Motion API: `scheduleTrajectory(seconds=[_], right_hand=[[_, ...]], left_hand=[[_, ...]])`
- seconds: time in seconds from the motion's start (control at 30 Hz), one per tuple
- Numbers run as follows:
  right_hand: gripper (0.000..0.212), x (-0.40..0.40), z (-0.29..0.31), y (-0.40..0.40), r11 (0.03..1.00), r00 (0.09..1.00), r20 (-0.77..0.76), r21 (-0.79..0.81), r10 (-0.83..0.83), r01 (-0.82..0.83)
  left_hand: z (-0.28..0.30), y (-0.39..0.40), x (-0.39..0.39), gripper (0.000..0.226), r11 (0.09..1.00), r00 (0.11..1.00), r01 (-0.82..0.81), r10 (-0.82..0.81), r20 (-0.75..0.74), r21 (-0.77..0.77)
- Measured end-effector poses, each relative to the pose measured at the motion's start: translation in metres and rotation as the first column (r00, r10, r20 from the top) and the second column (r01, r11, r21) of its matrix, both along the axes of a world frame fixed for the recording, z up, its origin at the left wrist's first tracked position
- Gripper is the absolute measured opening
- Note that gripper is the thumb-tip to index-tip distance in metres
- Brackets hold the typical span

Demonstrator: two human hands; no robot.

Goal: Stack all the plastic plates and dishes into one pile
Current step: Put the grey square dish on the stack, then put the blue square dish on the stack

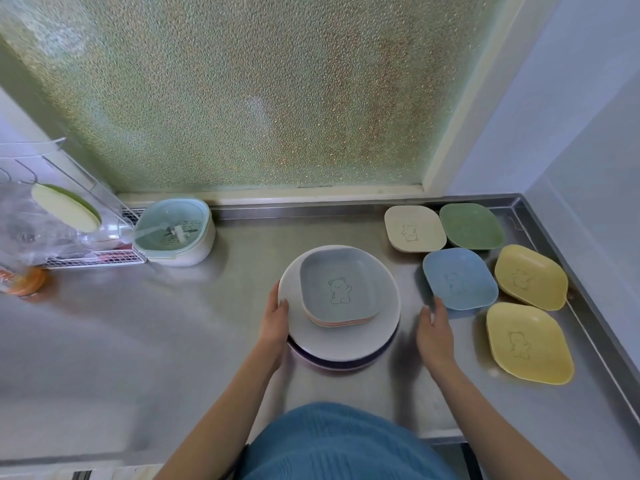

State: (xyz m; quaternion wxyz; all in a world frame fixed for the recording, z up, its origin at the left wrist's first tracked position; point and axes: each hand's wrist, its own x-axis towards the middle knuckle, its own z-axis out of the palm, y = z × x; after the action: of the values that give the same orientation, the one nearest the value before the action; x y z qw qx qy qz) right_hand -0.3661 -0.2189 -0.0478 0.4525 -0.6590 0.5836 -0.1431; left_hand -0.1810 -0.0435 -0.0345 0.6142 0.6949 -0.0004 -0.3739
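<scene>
Left hand (275,320) flat against the round plate pile (343,344) mid-table, right hand (434,329) spread, empty, just beside the blue dish (459,277).

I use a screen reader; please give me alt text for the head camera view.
A pile of round plates topped by square dishes sits on a steel counter, left hand at its rim, right hand open beside five loose square dishes.

Strainer tub (175,232) by wire rack (93,259), orange lid (29,280) on steel counter (156,323).
</scene>
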Motion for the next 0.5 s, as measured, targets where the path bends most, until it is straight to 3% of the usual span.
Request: scheduleTrajectory(seconds=[0.17, 0.33, 0.5], right_hand=[[0.051, -0.02, -0.005, -0.038, 0.988, 0.966, -0.257, -0.155, -0.02, -0.021], [0.031, -0.03, -0.018, -0.058, 0.936, 0.854, -0.518, -0.273, 0.05, -0.221], [0.014, -0.03, -0.021, -0.067, 0.92, 0.84, -0.541, -0.304, 0.046, -0.246]], left_hand=[[0.008, -0.017, -0.012, 0.043, 0.997, 0.997, 0.044, -0.048, -0.063, -0.063], [0.009, -0.039, -0.024, 0.045, 0.994, 0.992, 0.097, -0.102, -0.079, -0.059], [0.009, -0.048, -0.021, 0.045, 0.991, 0.989, 0.132, -0.132, -0.063, -0.009]])
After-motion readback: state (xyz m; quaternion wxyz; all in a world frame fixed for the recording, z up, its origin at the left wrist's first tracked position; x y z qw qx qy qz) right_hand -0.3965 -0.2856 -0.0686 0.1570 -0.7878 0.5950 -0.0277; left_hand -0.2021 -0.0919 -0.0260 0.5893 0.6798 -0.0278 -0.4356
